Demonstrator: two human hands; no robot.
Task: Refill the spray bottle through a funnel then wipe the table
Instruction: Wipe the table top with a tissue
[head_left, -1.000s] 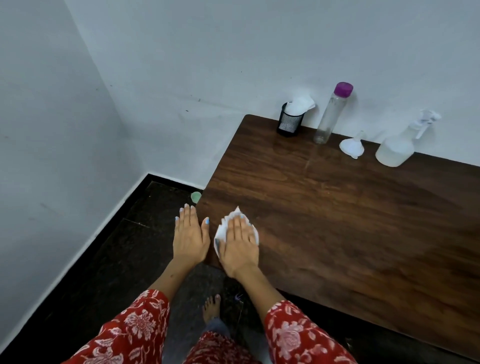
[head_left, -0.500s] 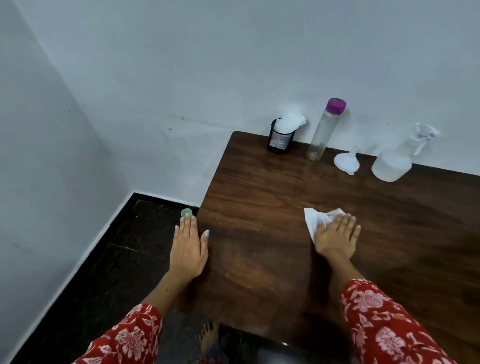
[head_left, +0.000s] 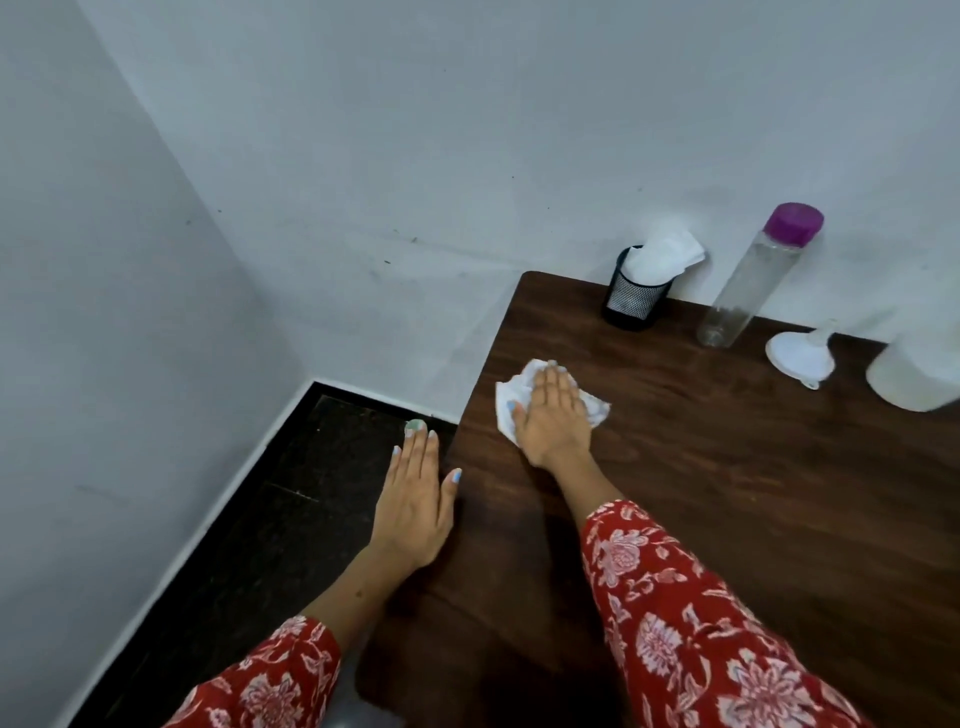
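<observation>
My right hand (head_left: 553, 415) lies flat with straight fingers on a crumpled white tissue (head_left: 506, 402), pressing it onto the dark wooden table (head_left: 727, 493) near its far left corner. My left hand (head_left: 415, 501) rests flat at the table's left edge, fingers straight, holding nothing. A white funnel (head_left: 800, 356) lies on the table by the back wall. The translucent spray bottle (head_left: 911, 371) stands at the right frame edge, partly cut off.
A clear bottle with a purple cap (head_left: 753, 275) stands against the back wall. Left of it is a black mesh cup (head_left: 634, 296) stuffed with white tissues. White walls enclose the corner. Dark floor lies left of the table, with a small green object (head_left: 414, 427) on it.
My right hand has slid the tissue from the table's middle to the far left corner area. My left hand stays at the left edge. The view has shifted left.
</observation>
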